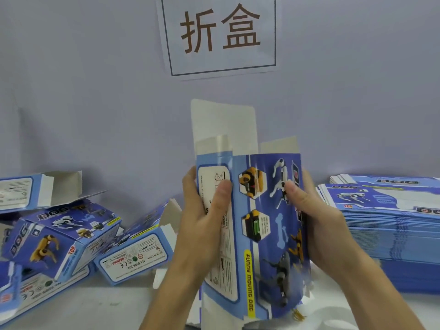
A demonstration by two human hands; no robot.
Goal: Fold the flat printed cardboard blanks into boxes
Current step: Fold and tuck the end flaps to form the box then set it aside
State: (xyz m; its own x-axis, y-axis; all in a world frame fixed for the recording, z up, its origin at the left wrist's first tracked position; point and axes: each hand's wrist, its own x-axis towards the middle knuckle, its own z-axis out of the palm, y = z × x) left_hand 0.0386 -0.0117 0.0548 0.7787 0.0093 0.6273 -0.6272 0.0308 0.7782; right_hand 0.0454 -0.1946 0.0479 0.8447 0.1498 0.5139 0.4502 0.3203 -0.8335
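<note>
I hold one blue printed cardboard blank [259, 234] upright in front of me, half opened into a sleeve, with its white flaps standing up at the top. My left hand [202, 217] grips its left edge, thumb on the pale label panel. My right hand [316, 220] grips the right edge, thumb on the dark blue panel with the robot dog pictures. The blank's lower end is near the white table [114, 303].
A tall stack of flat blanks [390, 234] lies at the right. Several folded blue boxes [64, 236] are piled at the left, some with open flaps. A paper sign [221, 34] with two characters hangs on the grey wall behind.
</note>
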